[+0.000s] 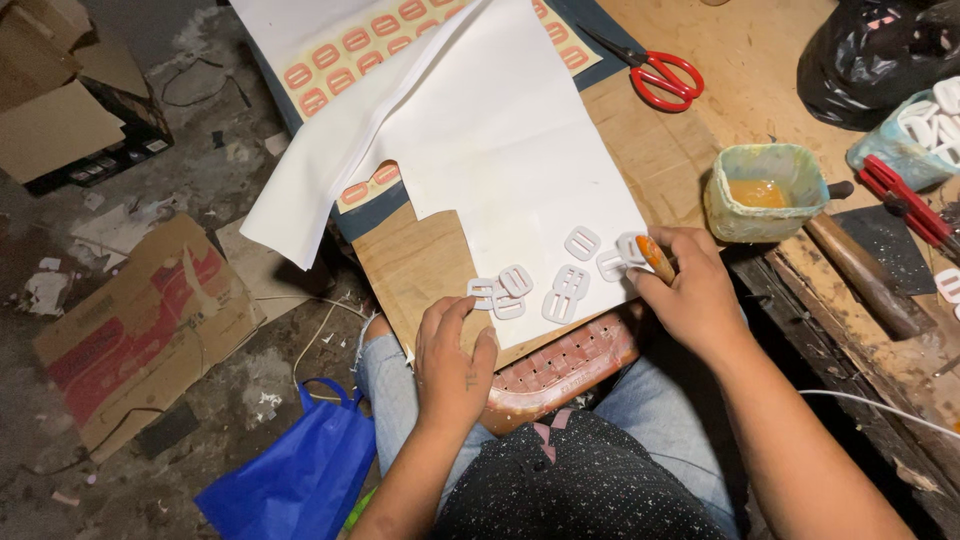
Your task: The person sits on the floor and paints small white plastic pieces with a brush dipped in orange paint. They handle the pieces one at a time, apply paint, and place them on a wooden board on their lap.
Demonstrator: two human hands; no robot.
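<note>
Several white plastic buckles (558, 285) lie on a white sheet (510, 150) spread over a wooden board (420, 270) on my lap. My left hand (452, 362) rests at the board's near edge, its fingertips touching the leftmost buckle (484, 292). My right hand (688, 290) grips a small stick with an orange, glue-coated tip (655, 256), held against a buckle (630, 247) at the right of the group.
A tub of orange glue (765, 192) stands on the workbench to the right, red scissors (655, 72) behind it. A sheet of orange oval stickers (340, 50) lies at the back. A blue bag (300, 475) and cardboard (140, 330) are on the floor, left.
</note>
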